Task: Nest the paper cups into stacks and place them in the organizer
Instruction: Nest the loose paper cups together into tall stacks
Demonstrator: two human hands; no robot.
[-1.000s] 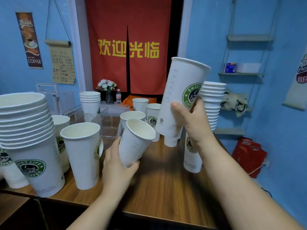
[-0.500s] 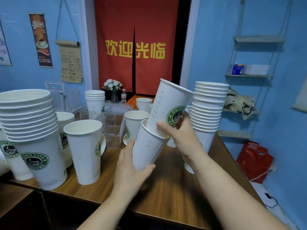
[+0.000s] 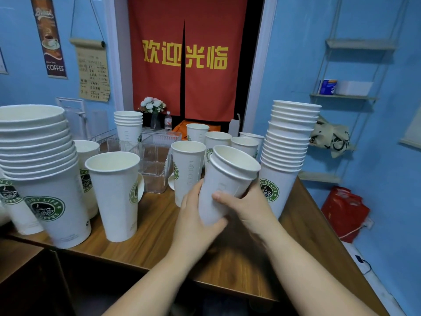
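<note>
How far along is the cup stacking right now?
Done: the left stack and right stack stand tall on the table, and a short stack appears to sit in the clear organizer. In hand: the left hand and right hand grip a nested pair. Left: several single cups stand loose, and both tall stacks are outside the organizer.

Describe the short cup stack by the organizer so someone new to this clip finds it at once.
Find the red curtain in the doorway and the white flowers at its lower left. Just left of them, the short stack stands at the clear organizer's back corner. It shows only about five rims, far fewer than the tall left stack or tall right stack.
</note>
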